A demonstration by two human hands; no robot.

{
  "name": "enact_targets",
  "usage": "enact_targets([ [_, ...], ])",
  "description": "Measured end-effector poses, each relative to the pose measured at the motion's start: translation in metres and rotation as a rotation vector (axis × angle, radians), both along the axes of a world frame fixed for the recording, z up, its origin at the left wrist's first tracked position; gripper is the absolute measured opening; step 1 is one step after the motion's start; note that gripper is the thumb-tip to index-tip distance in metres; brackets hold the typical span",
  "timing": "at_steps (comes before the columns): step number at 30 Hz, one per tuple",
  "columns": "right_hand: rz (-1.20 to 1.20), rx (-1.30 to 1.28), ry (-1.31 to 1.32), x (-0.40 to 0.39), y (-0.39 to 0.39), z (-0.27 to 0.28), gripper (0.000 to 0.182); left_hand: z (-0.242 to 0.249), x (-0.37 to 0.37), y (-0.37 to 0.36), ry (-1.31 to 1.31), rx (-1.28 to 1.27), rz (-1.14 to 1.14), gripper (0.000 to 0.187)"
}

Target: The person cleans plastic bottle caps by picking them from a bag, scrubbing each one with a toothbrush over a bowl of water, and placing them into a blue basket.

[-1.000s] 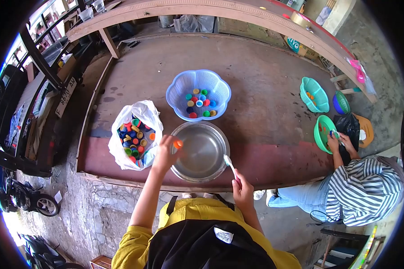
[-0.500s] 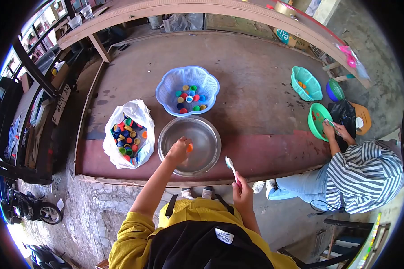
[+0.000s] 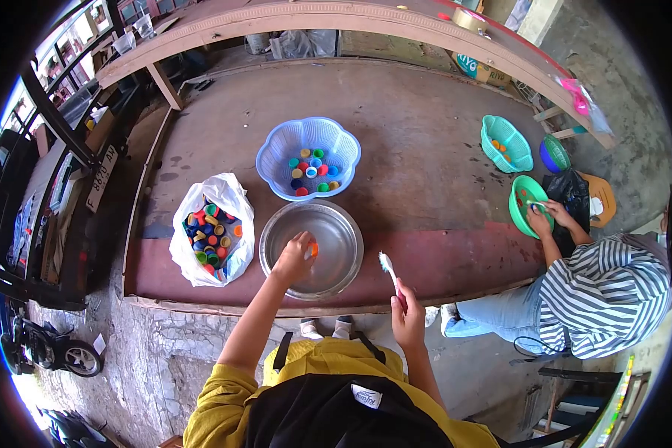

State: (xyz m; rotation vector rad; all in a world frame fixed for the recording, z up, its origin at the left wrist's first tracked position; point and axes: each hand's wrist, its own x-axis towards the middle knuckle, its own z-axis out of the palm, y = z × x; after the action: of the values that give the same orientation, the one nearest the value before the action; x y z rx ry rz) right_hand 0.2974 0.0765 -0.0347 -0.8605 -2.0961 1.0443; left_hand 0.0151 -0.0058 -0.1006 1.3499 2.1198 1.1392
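Observation:
My left hand is over the metal basin, its fingers closed on an orange bottle cap. The basin looks as if it holds clear water. Off to the right, near the table's front edge, my right hand grips a toothbrush by its handle, bristle end up and away from me. Behind the basin stands a blue plastic basket with several coloured caps in it. Left of the basin, a white plastic bag lies open, full of mixed caps.
A co-worker in a striped shirt sits at the right, hands over a green basin. Beyond it is a teal basket with orange caps. A wooden bench spans the far side of the table. A motorcycle stands at lower left.
My left hand has shifted slightly within the basin, still with the orange cap. My right hand and the toothbrush have moved a little. The view has tilted slightly.

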Motion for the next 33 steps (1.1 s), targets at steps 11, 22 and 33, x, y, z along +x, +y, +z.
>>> enact_targets([
  [11,0.065,-0.103,-0.041,-0.008,-0.009,0.003,0.032,0.050,0.001,-0.005,-0.169,0.172,0.022,0.038],
  [22,0.043,-0.075,-0.001,-0.008,-0.009,0.004,0.031,0.106,-0.013,0.010,0.049,0.145,0.004,0.045],
  [33,0.040,-0.084,0.007,-0.006,-0.012,0.001,0.031,0.100,-0.012,0.012,0.196,0.165,0.037,0.056],
])
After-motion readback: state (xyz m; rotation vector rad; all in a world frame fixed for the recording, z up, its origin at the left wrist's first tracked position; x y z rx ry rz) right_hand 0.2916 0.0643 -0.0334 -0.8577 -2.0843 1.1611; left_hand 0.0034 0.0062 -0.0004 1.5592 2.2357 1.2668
